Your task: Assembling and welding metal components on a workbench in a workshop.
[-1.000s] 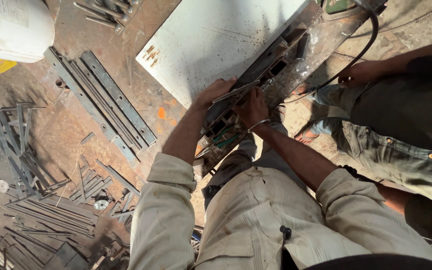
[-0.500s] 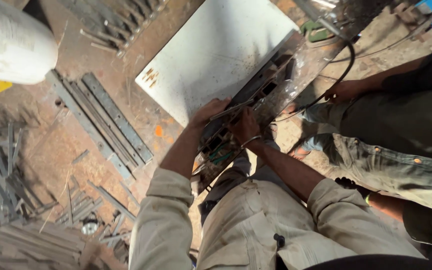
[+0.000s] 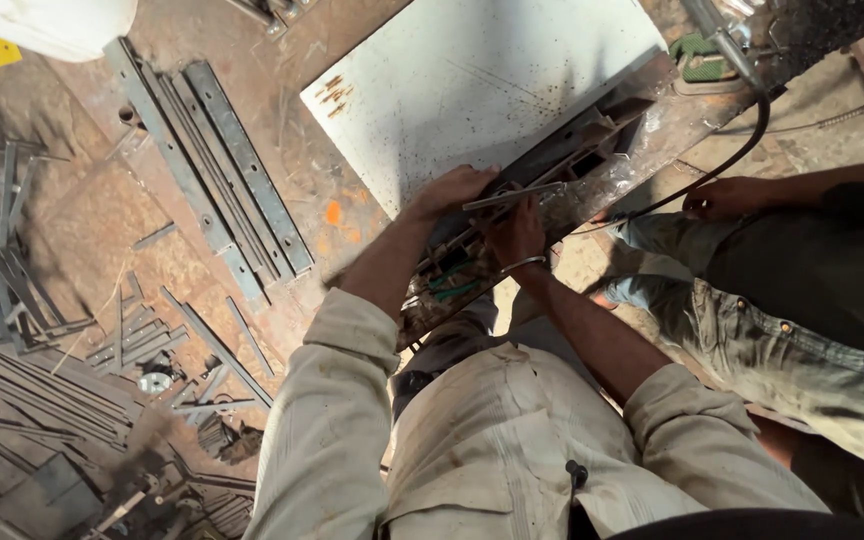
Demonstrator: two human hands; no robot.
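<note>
Head view, looking straight down at a workshop floor. Left hand (image 3: 457, 188) lies flat, fingers together, on the near edge of a white metal sheet (image 3: 472, 85), pressing it against a rusty steel frame (image 3: 592, 165) that runs diagonally from near-left to far-right. Right hand (image 3: 520, 228) is curled around a thin metal rod (image 3: 512, 196) lying across the frame, just beside the left hand; a metal bangle sits on that wrist. Sheet already rests on the frame and appears lined up with its edge; no join or fastening is visible, so fixing looks not yet done. A co-worker's hand (image 3: 727, 197) to the right rests near a black cable (image 3: 742, 140). Flat steel bars (image 3: 217, 170) lie on the floor to the left, with scrap offcuts (image 3: 22, 300) farther left.
</note>
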